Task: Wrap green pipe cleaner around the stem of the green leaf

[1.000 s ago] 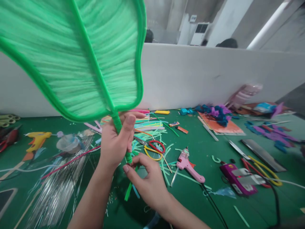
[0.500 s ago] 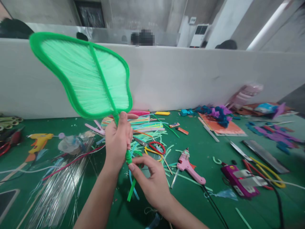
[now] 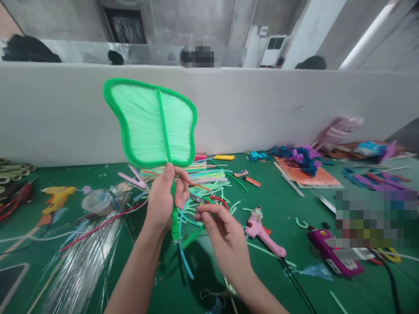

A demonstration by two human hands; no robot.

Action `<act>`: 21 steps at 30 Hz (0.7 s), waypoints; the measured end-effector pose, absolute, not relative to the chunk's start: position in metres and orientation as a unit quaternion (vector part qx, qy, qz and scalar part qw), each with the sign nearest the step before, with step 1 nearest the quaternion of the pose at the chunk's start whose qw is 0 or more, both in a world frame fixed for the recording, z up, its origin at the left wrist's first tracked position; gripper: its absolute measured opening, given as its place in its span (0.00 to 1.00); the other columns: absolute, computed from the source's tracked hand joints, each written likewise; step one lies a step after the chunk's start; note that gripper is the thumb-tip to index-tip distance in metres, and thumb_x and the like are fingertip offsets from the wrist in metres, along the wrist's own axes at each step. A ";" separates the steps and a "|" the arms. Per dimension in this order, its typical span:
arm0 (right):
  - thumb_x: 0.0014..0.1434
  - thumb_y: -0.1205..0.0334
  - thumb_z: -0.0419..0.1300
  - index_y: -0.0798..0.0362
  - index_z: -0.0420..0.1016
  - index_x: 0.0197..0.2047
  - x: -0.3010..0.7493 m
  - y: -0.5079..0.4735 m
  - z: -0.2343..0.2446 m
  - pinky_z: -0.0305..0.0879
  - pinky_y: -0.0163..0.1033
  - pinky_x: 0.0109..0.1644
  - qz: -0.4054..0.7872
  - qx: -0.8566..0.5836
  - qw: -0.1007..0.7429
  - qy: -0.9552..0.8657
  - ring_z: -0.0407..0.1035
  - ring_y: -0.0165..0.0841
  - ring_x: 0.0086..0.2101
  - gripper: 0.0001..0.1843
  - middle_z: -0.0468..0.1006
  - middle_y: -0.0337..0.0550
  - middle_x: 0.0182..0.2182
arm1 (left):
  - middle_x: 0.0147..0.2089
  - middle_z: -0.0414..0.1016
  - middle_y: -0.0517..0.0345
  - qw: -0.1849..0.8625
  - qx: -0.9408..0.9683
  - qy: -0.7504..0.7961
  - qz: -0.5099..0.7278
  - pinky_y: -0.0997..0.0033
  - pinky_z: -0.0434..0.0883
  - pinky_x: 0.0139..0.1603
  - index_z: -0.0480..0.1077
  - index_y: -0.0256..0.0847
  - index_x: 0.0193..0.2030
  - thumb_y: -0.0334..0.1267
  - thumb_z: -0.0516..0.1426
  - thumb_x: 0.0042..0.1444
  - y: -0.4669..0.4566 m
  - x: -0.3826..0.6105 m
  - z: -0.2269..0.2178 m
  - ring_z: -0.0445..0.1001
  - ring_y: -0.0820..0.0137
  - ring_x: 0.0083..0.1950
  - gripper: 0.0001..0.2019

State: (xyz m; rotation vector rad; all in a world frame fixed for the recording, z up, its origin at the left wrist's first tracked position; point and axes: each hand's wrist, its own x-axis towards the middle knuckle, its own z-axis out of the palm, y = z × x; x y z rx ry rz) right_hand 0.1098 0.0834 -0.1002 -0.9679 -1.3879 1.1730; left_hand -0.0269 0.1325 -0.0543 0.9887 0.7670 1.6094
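Observation:
My left hand (image 3: 165,200) grips the fuzzy green stem of a large green leaf-shaped craft piece (image 3: 152,122), held upright above the green table (image 3: 284,279). The leaf has a thick green outline, a centre rib and pale green threads across it. My right hand (image 3: 225,242) is just right of the stem's lower end, its fingertips pinching a green strip (image 3: 193,235) that runs from the stem base. A light blue strip (image 3: 185,259) hangs below the stem.
A pink glue gun (image 3: 263,233) lies right of my right hand, a yellow glue gun (image 3: 57,196) at the left. Scissors with red and yellow handles (image 3: 212,201), coloured strips (image 3: 203,172), clear wires (image 3: 75,261), a purple device (image 3: 334,255) and purple-blue scraps (image 3: 303,157) litter the table. A white partition (image 3: 262,109) stands behind.
The leaf has moved away from the camera and turned more upright. My right hand has pulled the green strip out to the right of the stem.

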 end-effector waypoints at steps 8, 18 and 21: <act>0.67 0.64 0.51 0.46 0.67 0.48 0.126 0.076 -0.084 0.58 0.35 0.28 0.581 -0.376 0.476 -0.542 0.60 0.28 0.25 0.09 0.74 0.39 0.37 | 0.11 0.51 0.70 0.600 0.368 0.286 0.650 0.80 0.52 0.16 0.72 0.37 0.27 0.48 0.58 0.62 0.130 -0.027 -0.051 0.51 0.81 0.12 0.18; 0.67 0.55 0.52 0.47 0.70 0.43 0.124 0.070 -0.073 0.48 0.35 0.25 0.637 -0.370 0.377 -0.562 0.50 0.28 0.24 0.08 0.62 0.34 0.28 | 0.12 0.54 0.66 0.506 0.396 0.410 0.647 0.75 0.50 0.16 0.72 0.39 0.27 0.40 0.48 0.64 0.121 -0.026 -0.055 0.52 0.77 0.13 0.18; 0.69 0.52 0.52 0.47 0.71 0.41 0.123 0.070 -0.076 0.52 0.34 0.28 0.628 -0.363 0.401 -0.559 0.54 0.27 0.26 0.11 0.62 0.34 0.28 | 0.13 0.55 0.65 0.546 0.407 0.376 0.629 0.75 0.52 0.17 0.72 0.38 0.29 0.36 0.47 0.63 0.117 -0.030 -0.051 0.52 0.77 0.14 0.16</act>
